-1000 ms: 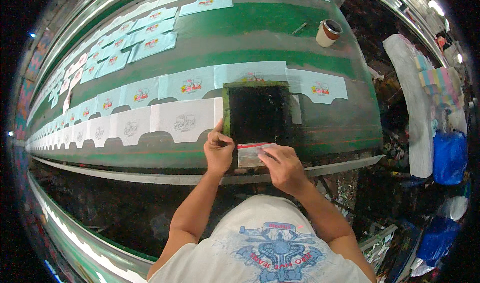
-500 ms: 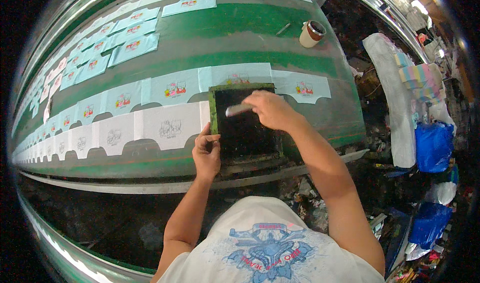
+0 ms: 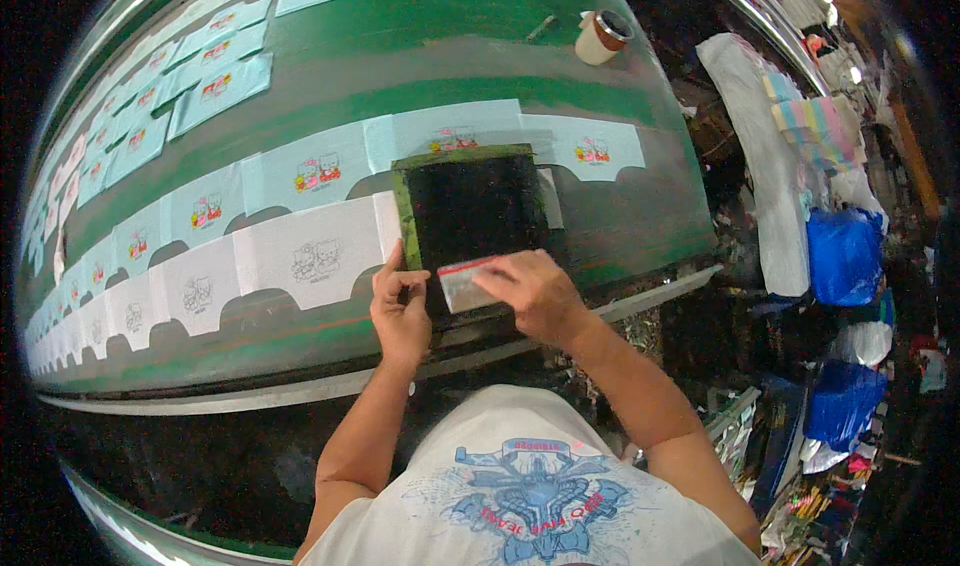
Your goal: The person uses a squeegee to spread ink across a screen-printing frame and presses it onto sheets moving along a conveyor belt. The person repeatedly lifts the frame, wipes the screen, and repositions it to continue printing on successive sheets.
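A screen-printing frame point(image 3: 403, 206) with a dark mesh and green-stained rim lies over the row of white fabric pieces near the table's front edge. My left hand point(image 3: 402, 316) is closed on its lower left corner, the index finger stretched along the left side. In my right hand point(image 3: 548, 296) is a squeegee point(image 3: 462, 291), a flat pale blade with a red edge, tilted over the near end of the frame. To the left runs a row of white pieces point(image 3: 350, 221) with grey outline prints. A light-blue piece point(image 3: 610, 166) with a coloured cartoon print lies beyond the frame.
The long green table point(image 3: 400, 76) carries several printed light-blue pieces point(image 3: 220, 91) at the far left. A cream cup point(image 3: 600, 41) with a brown rim and a small stick point(image 3: 541, 29) stand farther back. Blue bags point(image 3: 845, 256) and a white roll point(image 3: 765, 186) lie right of the table.
My right hand has drawn the squeegee from the frame's far part toward me, and its flat face now shows. My left hand stays at the frame's corner. The whole view has shifted slightly.
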`<state>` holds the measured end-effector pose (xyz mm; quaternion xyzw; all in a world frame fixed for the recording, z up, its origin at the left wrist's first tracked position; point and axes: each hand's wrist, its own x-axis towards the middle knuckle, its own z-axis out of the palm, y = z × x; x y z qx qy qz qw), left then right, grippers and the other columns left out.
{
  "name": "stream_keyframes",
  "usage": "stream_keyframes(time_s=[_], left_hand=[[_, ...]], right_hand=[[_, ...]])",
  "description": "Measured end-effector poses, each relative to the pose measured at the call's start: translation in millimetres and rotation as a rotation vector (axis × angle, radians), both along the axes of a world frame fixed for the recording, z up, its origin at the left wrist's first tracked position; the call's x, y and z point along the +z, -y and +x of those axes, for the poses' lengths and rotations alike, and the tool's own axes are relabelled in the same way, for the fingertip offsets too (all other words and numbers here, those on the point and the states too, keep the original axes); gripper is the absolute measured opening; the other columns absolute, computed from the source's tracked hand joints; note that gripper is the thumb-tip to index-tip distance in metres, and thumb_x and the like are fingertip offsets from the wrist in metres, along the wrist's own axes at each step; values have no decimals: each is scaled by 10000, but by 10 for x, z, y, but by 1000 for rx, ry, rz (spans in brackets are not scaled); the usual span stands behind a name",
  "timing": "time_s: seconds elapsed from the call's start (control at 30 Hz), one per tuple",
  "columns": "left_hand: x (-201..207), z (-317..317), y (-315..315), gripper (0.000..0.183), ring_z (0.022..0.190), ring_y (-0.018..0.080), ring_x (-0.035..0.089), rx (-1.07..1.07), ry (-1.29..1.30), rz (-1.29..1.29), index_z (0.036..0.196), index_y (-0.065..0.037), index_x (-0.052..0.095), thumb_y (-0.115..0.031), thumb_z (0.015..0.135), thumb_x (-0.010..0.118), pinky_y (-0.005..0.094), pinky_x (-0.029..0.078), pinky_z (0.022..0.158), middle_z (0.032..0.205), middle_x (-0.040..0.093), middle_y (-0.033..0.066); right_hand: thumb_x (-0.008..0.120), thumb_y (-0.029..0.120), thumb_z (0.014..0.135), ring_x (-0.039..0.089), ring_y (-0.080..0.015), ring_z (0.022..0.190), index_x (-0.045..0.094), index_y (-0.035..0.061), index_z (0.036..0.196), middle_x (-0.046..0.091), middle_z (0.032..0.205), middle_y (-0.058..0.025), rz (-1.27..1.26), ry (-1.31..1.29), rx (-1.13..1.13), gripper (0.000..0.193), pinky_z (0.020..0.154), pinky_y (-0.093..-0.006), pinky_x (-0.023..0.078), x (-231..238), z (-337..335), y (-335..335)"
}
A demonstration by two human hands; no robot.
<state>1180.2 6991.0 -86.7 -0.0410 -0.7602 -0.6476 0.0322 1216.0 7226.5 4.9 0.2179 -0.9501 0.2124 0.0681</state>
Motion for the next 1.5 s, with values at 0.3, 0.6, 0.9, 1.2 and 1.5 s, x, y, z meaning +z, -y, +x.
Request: stream_keyframes(time_s=[0.3, 0.6, 0.9, 1.2, 1.5], left_hand=[[-261, -30, 82, 512, 1414, 366, 602, 53, 15, -91, 1267, -9, 765, 108, 768, 758, 453, 486, 1163, 1516, 642, 225], [17, -86, -108, 373, 1347, 302, 621, -18, 103, 259, 1049, 2, 666, 173, 718, 655, 471, 466, 1184, 1517, 644, 208], [730, 218, -1984, 322, 1467, 367, 528, 12, -137, 323, 979, -54, 594, 150, 756, 706, 498, 400, 1250, 1646, 531, 225], [779, 394, -4260, 346, 1314, 246, 634, -262, -146, 491, 928, -43, 648, 211, 696, 689, 353, 517, 1069, 1663, 537, 206], [378, 362, -6254, 356, 1204, 177, 645, -310, 116, 595, 876, -81, 609, 242, 732, 644, 304, 530, 913, 1709, 489, 155]], right_hand=[[942, 274, 736, 605, -409, 1348, 696, 76, 1362, 659, 1405, -176, -129, 158, 128, 701, 1145, -531, 479, 30, 306, -11], [895, 213, 852, 547, -407, 1438, 589, 89, 1529, 563, 1566, -185, -178, -259, -291, 754, 1181, -545, 445, 292, 1150, -1731], [789, 340, 996, 548, -414, 1433, 595, 54, 1543, 599, 1559, -190, -66, -576, -982, 647, 1217, -516, 445, 1007, 3120, -4338], [732, 164, 961, 539, -421, 1455, 550, -15, 1562, 585, 1566, -239, 118, -900, -1303, 654, 1242, -499, 404, 1896, 5087, -5539], [739, 112, 928, 536, -416, 1457, 565, -1, 1559, 568, 1586, -219, 251, -768, -1418, 664, 1240, -504, 410, 1949, 5599, -6212]])
